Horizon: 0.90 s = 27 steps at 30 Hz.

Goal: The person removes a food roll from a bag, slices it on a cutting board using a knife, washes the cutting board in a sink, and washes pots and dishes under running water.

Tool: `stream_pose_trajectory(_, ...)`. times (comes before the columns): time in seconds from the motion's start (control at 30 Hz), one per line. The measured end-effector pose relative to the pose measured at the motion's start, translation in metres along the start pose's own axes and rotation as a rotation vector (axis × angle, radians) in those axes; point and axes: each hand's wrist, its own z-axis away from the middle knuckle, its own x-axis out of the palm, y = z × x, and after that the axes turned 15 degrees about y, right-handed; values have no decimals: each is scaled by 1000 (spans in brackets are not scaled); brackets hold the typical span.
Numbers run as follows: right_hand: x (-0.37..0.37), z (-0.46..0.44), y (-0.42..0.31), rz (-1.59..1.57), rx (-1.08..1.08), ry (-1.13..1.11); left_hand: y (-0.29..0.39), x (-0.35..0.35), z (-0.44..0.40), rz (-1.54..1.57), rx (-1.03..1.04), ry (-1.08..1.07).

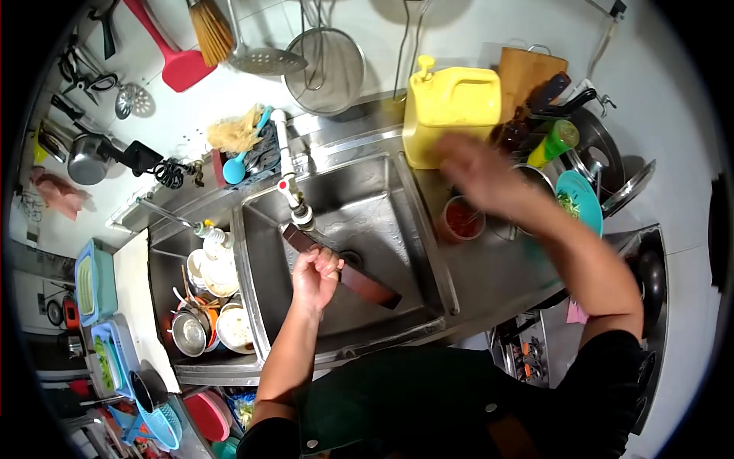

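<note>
Pale tiles [673,183] back the kitchen, with tools hanging across the top of the frame: a red spatula [187,70], a straw brush [208,32], a slotted skimmer [269,61] and a round strainer [344,73]. Below runs a steel desk [497,271] with a sink [386,249] set into it near the middle of the frame. Over the basin, just below the faucet [287,161], the left hand [317,275] has its fingers closed around a reddish-brown block [371,285], which slants from upper left to lower right. Right of centre, the right hand [478,174] is a blur (I cannot tell whether its fingers are open or closed, or whether it touches anything). It shows in front of the lower right of a yellow jug [451,99], just above a tub of red contents [462,220]. Farther right are a green-capped bottle [564,136] and a turquoise bowl [587,197]. Bowls [235,329] and a metal pan [189,333] crowd a second basin at centre left.
</note>
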Motion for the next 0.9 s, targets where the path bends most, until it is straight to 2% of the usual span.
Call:
stream_pose_trajectory(0.03,25,9,-26,-253,194,-301,1,-4,-2,-20,14,40)
stream_pose_trajectory(0.07,78,43,-20,-474,-30,-133,2,-10,-3,-23,13,48)
stream_pose_trajectory(0.1,100,62,-42,-503,251,-322,3,-17,-3,-7,0,50)
stream_pose_trajectory(0.13,141,87,-40,-573,231,-335,6,-25,-4,7,-12,49)
stream_pose_trajectory(0.2,203,129,-45,-647,613,-558,8,-45,-3,-39,-1,53)
stream_pose_trajectory(0.27,265,173,-64,-898,1063,-606,10,-62,0,-28,-65,58)
stream_pose_trajectory(0.33,321,207,-80,-1154,901,-479,13,-65,6,-56,-82,122)
stream_pose_trajectory(0.37,365,227,-82,-883,824,-450,13,-66,9,-124,-90,188)
stream_pose_trajectory(0.4,382,217,-89,-892,831,-453,15,-65,9,-194,-94,251)
stream_pose_trajectory(0.47,415,181,-90,-693,1287,-384,19,-67,9,-243,-83,317)
stream_pose_trajectory(0.53,461,139,-66,-867,1270,-494,23,-72,7,-278,-105,295)
stream_pose_trajectory(0.6,506,102,-63,-1134,920,-77,20,-71,6,-326,-124,285)
stream_pose_trajectory(0.67,450,74,-81,-1074,804,-183,18,-66,6,-342,-100,300)
stream_pose_trajectory(0.7,429,80,-96,-842,958,-275,18,-69,6,-340,-111,298)
stream_pose_trajectory(0.73,367,77,-117,-827,845,-405,18,-72,6,-312,-98,293)
stream_pose_trajectory(0.77,359,114,-129,-1188,657,-53,18,-75,6,-282,-86,292)
stream_pose_trajectory(0.8,323,137,-132,-1106,499,-86,18,-74,9,-280,-66,320)
stream_pose_trajectory(0.83,309,168,-136,-1198,641,-71,18,-76,11,-269,-55,313)
stream_pose_trajectory(0.87,343,228,-123,-1266,912,-110,18,-78,12,-261,-39,303)
stream_pose_trajectory(0.9,346,252,-107,-1317,1043,-192,17,-81,14,-269,-45,303)
